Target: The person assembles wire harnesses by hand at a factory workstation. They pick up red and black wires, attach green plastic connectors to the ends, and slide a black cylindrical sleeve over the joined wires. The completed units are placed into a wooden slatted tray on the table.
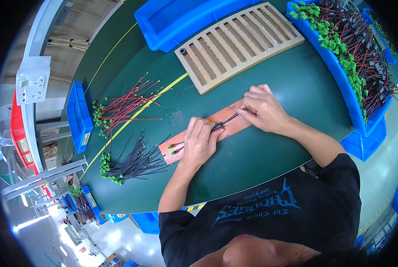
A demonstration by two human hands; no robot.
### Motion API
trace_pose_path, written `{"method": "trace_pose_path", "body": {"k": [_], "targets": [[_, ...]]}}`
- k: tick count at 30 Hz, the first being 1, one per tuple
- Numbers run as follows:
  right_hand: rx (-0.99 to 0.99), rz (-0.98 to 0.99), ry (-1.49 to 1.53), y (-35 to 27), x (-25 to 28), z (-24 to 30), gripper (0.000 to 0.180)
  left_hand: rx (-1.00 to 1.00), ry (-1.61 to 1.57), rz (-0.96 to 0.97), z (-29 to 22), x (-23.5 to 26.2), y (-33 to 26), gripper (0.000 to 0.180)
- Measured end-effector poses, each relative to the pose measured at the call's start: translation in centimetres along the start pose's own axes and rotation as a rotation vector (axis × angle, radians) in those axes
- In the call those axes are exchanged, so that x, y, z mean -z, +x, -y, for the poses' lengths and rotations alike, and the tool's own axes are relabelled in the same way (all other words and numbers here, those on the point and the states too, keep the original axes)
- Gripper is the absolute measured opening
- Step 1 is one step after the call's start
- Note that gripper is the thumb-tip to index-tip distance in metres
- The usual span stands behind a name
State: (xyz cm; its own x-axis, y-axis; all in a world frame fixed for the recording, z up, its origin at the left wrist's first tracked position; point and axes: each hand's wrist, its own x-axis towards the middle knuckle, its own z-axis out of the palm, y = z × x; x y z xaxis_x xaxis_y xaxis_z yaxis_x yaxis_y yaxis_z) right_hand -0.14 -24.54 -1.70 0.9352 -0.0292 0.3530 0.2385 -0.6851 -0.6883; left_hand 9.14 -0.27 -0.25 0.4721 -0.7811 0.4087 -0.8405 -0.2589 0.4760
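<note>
Blue lettering (257,205) in several lines, one large and stylised, stands inverted across the wearer's black T-shirt (319,211). Pale labels (85,139) on the blue tray (76,115) and red bin (17,121) at left are too small to read.

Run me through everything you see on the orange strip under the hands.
The orange strip is long, narrow and flat, with straight long sides and some dark marks; its material is unclear. It lies on the green table, slanting from lower left to upper right. The left hand covers its middle, and the right hand hides part of its far end. A dark cable runs above it between the hands, and green connectors sit over its left part. Hidden contacts can't be judged.
</note>
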Motion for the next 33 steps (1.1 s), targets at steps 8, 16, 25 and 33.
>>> {"method": "trace_pose_path", "body": {"k": [8, 16, 25, 33], "targets": [[0.009, -0.036, 0.025, 0.0, 0.0, -0.5, 0.022, 0.265, -0.406, 0.542, 0.0, 2.8, 8.6, 0.026], [0.036, -0.025, 0.148, 0.0, -0.3, -1.2, 0.020, 0.430, -0.418, 0.867, 0.2, -0.4, 11.9, 0.008], [0.039, -0.068, 0.175, -0.6, -0.3, -1.4, 0.018, 0.439, -0.464, 0.726, -0.4, -0.9, 10.6, 0.004], [-0.082, -0.076, 0.119, 0.0, -0.1, -0.8, 0.018, 0.318, -0.493, 0.613, 2.6, 1.6, 9.7, 0.025]]}}
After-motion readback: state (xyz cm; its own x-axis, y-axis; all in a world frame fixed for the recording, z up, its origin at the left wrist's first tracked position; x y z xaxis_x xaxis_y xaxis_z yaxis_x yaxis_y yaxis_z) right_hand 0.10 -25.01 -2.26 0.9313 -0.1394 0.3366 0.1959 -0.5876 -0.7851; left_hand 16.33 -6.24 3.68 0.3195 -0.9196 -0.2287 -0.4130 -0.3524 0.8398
